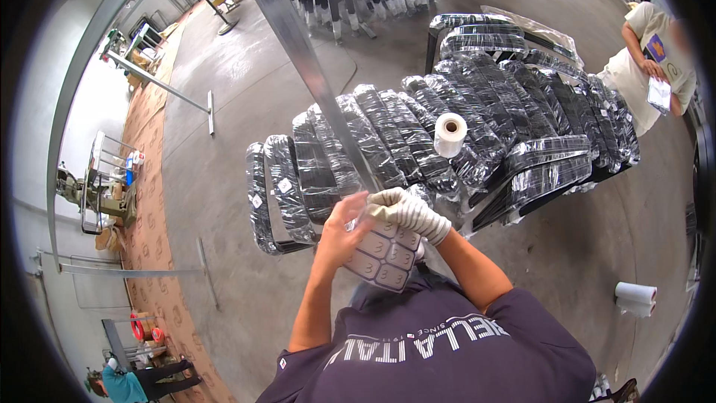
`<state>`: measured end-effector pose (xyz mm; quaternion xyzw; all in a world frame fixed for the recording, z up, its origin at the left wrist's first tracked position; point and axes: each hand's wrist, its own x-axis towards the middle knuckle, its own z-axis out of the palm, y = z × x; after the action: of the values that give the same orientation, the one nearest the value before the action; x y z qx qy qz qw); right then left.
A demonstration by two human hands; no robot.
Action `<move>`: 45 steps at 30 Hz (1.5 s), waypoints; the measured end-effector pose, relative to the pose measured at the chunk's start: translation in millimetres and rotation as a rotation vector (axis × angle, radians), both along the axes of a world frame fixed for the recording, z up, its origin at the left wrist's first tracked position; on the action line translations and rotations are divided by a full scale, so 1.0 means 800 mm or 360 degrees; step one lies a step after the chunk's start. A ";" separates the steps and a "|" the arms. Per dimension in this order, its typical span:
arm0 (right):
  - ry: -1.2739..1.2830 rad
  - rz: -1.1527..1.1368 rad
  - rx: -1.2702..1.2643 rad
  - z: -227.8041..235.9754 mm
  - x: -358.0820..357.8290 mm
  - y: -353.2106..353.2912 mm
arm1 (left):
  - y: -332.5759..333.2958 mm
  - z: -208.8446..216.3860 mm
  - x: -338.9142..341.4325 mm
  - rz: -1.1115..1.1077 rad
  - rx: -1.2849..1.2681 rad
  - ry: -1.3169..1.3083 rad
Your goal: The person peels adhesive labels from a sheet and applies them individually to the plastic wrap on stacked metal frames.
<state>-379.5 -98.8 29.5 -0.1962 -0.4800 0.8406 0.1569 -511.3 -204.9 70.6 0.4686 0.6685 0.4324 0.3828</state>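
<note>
Both hands' fingers (350,213) pinching sticker sheet (384,254)

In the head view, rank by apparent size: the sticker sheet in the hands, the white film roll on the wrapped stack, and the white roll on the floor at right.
1. Sticker sheet, largest, though it is nearest the camera.
2. and 3. Film roll on the stack and floor roll look about alike; not ranked.

Bare floor (224,179) lies open at centre left and at lower right, where only a white roll (635,295) lies. Ahead of the hands, wrapped black bundles (418,142) crowd the middle, a film roll (450,134) standing on them. A slanting metal bar (298,45) crosses from the top down to the hands.
</note>
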 end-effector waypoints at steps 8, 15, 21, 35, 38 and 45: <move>0.0190 0.0184 -0.0251 0.022 -0.002 -0.026 | -0.019 -0.010 -0.018 0.0431 0.0234 0.0458; -0.0013 -0.0393 -0.0173 0.013 -0.051 -0.071 | -0.035 0.012 -0.042 0.0261 0.0521 0.0759; -0.0050 -0.0468 0.0085 0.034 -0.070 -0.102 | -0.046 0.004 -0.074 0.0112 0.0696 0.0681; -0.0495 -0.0677 0.0210 0.045 -0.114 -0.138 | -0.076 -0.018 -0.106 0.0205 0.0865 0.0769; -0.0438 -0.0723 0.0191 0.049 -0.115 -0.140 | -0.075 -0.019 -0.103 0.0217 0.0888 0.0761; -0.0441 -0.0717 0.0264 0.053 -0.107 -0.129 | -0.076 -0.023 -0.092 0.0065 0.0929 0.0706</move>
<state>-465.2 -201.7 71.9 -0.3976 -0.5082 0.7075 0.2882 -584.6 -265.7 52.5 0.6270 0.5929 0.5004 0.0699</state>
